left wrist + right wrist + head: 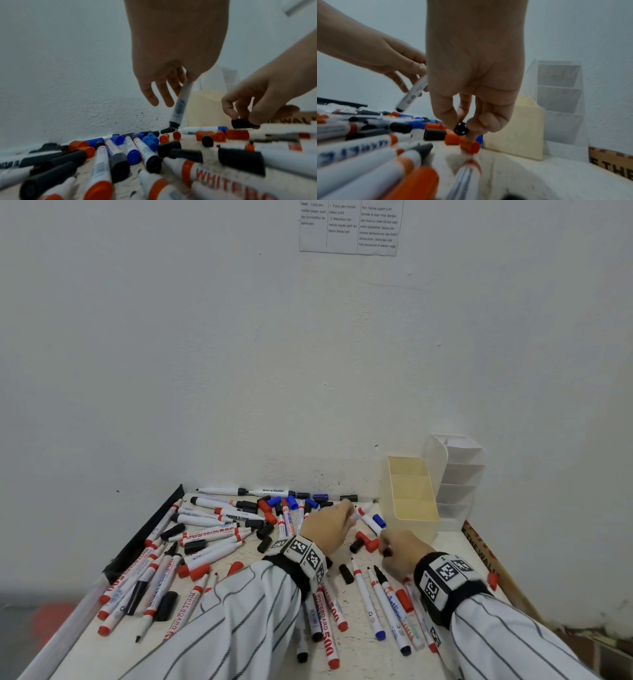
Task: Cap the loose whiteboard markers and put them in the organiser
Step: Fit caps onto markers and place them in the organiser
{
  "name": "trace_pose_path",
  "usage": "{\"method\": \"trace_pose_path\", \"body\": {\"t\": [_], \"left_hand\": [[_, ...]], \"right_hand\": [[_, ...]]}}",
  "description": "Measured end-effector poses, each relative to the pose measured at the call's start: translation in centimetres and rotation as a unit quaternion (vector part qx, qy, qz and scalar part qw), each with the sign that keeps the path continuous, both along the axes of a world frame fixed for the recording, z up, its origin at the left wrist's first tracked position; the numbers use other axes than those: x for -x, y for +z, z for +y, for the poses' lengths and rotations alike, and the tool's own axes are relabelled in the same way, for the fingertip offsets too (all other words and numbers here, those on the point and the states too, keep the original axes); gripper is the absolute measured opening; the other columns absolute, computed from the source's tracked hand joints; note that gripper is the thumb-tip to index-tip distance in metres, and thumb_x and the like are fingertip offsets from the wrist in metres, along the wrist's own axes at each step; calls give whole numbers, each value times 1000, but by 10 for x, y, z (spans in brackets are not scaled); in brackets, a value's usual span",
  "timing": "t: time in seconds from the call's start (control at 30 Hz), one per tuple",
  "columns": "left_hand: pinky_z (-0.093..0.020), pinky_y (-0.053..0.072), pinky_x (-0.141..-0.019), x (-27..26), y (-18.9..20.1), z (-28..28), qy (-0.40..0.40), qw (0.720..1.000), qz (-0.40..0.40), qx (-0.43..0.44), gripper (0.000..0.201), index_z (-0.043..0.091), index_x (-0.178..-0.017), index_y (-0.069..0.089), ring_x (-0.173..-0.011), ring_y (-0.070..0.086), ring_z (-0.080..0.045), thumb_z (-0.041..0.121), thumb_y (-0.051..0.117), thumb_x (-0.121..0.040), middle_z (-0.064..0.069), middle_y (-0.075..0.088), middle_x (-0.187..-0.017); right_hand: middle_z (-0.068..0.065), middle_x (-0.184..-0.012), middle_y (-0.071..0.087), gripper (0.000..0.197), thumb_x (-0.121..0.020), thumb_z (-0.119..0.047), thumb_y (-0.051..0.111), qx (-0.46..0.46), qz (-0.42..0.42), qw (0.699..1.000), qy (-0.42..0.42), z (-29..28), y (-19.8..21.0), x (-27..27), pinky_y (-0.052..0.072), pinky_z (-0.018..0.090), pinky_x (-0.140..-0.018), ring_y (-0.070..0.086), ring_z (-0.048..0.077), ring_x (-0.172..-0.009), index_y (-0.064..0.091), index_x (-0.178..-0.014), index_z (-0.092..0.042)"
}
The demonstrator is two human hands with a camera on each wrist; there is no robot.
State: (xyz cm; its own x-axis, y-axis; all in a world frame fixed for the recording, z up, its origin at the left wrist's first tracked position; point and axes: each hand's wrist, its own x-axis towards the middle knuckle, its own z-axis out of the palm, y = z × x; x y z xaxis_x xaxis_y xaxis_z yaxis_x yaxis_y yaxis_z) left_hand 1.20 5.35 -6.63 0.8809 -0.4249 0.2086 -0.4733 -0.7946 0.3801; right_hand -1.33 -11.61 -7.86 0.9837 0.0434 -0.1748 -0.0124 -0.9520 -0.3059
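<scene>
Black-tipped whiteboard marker (180, 105) hangs tip down from my left hand (171, 56), pinched at its upper end above the table (522, 175). My right hand (476, 75) pinches a black cap (461, 128) just beside it. Cream organiser (411, 494) stands near, behind both hands. Loose markers (205, 537) lie scattered leftward.
</scene>
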Motion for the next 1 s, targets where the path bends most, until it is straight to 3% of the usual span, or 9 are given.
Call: {"method": "trace_pose_path", "body": {"t": [0.1,0.2,0.33,0.47,0.53,0.63,0.77,0.9,1.0], "left_hand": [[-22,39,-55,-5,4,1,52,991,35,115,25,10,-113,44,-60,45,-9,29,33,-101,-1,53,-87],[-19,38,-52,-9,9,2,79,978,64,180,24,6,-114,46,-58,41,-7,21,33,-100,-8,53,-91],[-24,39,-65,-5,16,10,93,979,87,160,27,5,-119,50,-73,46,-14,19,37,-100,-15,58,-106],[-27,43,-76,2,18,24,95,980,113,134,28,8,-124,50,-91,57,-25,17,40,-100,-13,58,-114],[-29,45,-79,2,15,32,92,980,120,130,28,9,-124,51,-86,55,-21,18,41,-99,-14,59,-115],[-26,42,-70,3,12,42,86,980,125,130,28,11,-123,52,-75,46,-13,19,42,-99,-14,60,-111],[-20,41,-65,6,8,55,77,981,128,126,28,13,-124,51,-64,45,-8,21,40,-100,-10,59,-101],[-20,41,-66,9,7,66,72,981,133,121,29,15,-125,51,-62,43,-4,21,40,-100,-9,57,-96],[-25,44,-67,13,9,71,72,979,142,129,30,13,-123,52,-67,48,-9,23,35,-101,-7,57,-94]], "right_hand": [[0,-94,53,20,-86,-8,57,-72,-26,997,4,-1,9,-6,40,19,-69,54,16,-84,47,-100,-18],[4,-91,58,19,-87,-10,58,-134,-73,988,-6,3,22,-7,47,23,-65,53,14,-71,48,-100,-19],[1,-79,52,21,-82,-4,61,-228,-213,949,-37,17,39,-7,40,20,-58,48,15,-67,45,-92,-14],[1,-97,54,29,-86,0,55,-330,-275,901,-68,34,50,-8,44,24,-72,54,16,-77,48,-112,-13],[2,-105,53,29,-88,1,55,-352,-264,895,-72,41,49,-9,43,23,-78,55,16,-88,52,-115,-9],[0,-107,51,30,-89,0,55,-349,-218,909,-67,51,44,-8,43,21,-80,55,14,-92,51,-117,-8],[0,-107,52,29,-90,-1,54,-386,-187,901,-70,61,39,-9,49,18,-70,60,13,-80,49,-116,-11],[3,-112,56,26,-91,-5,54,-388,-148,908,-51,69,38,-9,48,18,-65,61,14,-83,50,-114,-14],[1,-94,61,19,-93,-15,53,-353,-96,931,-17,78,39,-8,43,16,-55,57,9,-67,51,-112,-13]]}}
